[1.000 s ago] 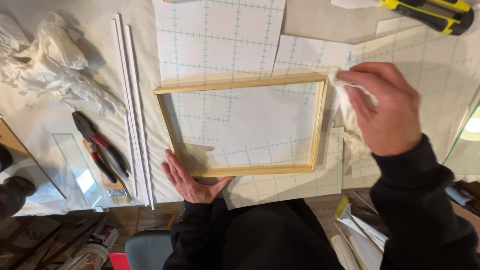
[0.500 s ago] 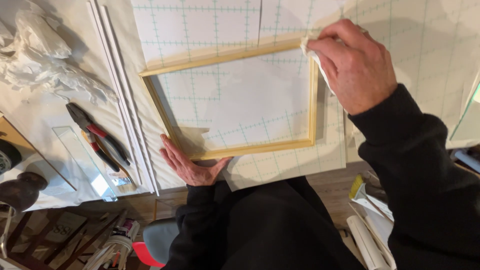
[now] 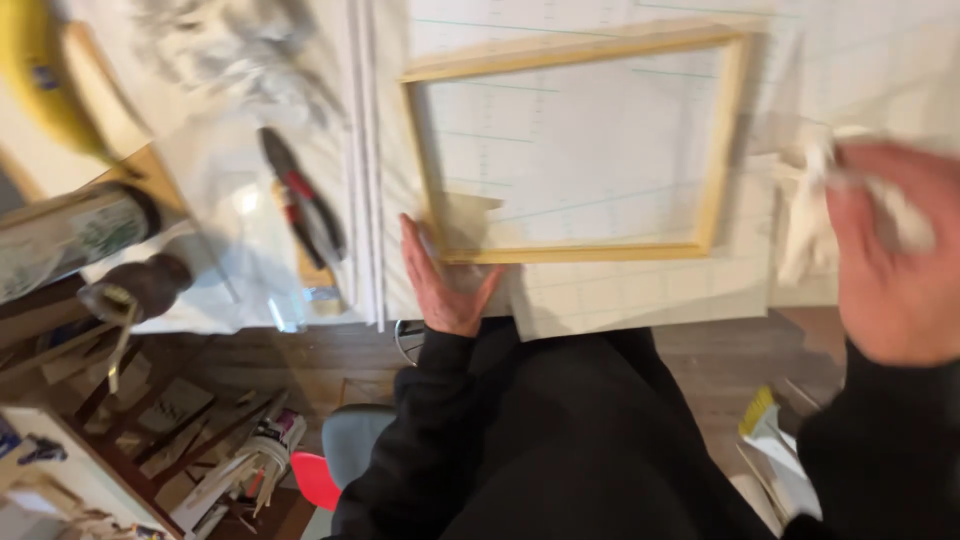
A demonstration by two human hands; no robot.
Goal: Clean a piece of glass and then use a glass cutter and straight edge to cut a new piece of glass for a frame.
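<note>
A light wooden frame (image 3: 722, 140) lies flat on white gridded sheets (image 3: 640, 290) on the table. My left hand (image 3: 440, 280) rests palm-down on the frame's near left corner, fingers spread flat. My right hand (image 3: 895, 255), blurred, is off to the right of the frame and holds a crumpled white cloth (image 3: 810, 215). It is clear of the frame's right side.
Red-handled pliers (image 3: 305, 215) lie left of the frame beside thin white strips (image 3: 362, 170). Crumpled white paper (image 3: 240, 55) sits at the back left. A banana (image 3: 40, 80), a cylinder-shaped container (image 3: 70, 240) and floor clutter are at the left.
My right hand with the cloth has left the frame's top right corner and moved right and nearer to me. The view has shifted left. My left hand stays on the corner.
</note>
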